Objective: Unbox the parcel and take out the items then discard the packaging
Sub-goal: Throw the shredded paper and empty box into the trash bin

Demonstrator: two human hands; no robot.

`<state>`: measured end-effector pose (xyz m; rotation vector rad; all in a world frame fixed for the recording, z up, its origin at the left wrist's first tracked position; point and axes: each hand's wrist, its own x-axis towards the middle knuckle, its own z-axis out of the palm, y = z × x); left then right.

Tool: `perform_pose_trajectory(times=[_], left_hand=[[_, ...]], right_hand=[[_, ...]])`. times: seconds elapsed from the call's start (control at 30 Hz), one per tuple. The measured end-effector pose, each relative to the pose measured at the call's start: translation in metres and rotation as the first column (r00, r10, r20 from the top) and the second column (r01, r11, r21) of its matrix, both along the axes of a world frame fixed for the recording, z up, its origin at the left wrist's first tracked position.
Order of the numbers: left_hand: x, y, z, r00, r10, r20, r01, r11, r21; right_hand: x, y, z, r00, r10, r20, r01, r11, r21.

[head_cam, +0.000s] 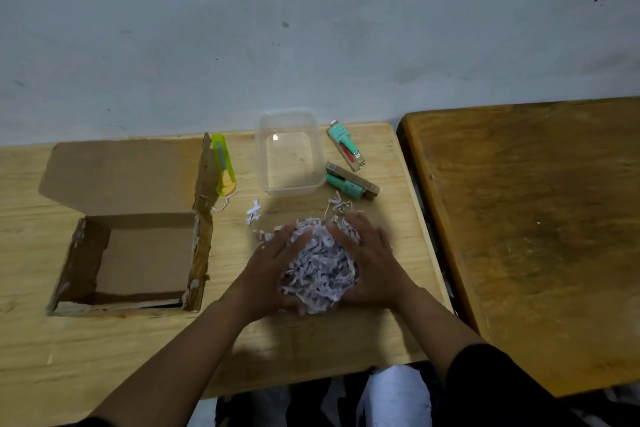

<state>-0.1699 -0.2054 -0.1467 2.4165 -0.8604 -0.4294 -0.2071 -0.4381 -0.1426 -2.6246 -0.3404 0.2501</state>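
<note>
We've got both hands on the shredded paper filler point(320, 267), lower centre of frame: left hand point(277, 274) flanks its left side, right hand point(372, 263) its right, fingers spread and pressed inward, cupping the heap between them on the desk point(311, 350). Nothing pinched, more a squeeze from both sides. The heap is roughly round, no real long axis; it sits dead between the hands, so neither is nearer. A few stray shreds point(252, 213) lie just above it. The open cardboard box point(138, 253) is at left of frame, looks empty, lid flap up. Items are out: two teal packaged items point(348, 163) upper centre-right, beside a clear plastic tub point(289, 152). Yellow-green utility knife point(223, 166) sits by the box flap. Next, likely: lift the heap leftward into the box.
</note>
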Motion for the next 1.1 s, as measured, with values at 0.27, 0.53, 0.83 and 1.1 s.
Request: perform_pose_trajectory(times=[0.27,0.53,0.83,1.1], left_hand=[[-0.005,-0.01,0.003,0.996,0.064,0.064,-0.047,0.971,-0.235],[-0.001,-0.012,0.021,0.996,0.046,0.078,-0.022,0.958,-0.285],[0.003,-0.025,0.073,0.995,-0.09,0.051,0.101,0.948,-0.301],[-0.068,-0.076,0.117,0.933,-0.36,-0.015,0.308,0.818,-0.486]], right_hand=[[-0.001,0.034,-0.003,0.983,-0.073,0.167,0.03,0.969,0.243],[-0.013,0.036,0.015,0.975,-0.213,0.068,0.184,0.939,0.292],[-0.047,0.039,0.084,0.875,-0.473,0.106,0.44,0.866,0.236],[-0.156,0.02,0.13,0.683,-0.729,0.039,0.689,0.661,0.295]])
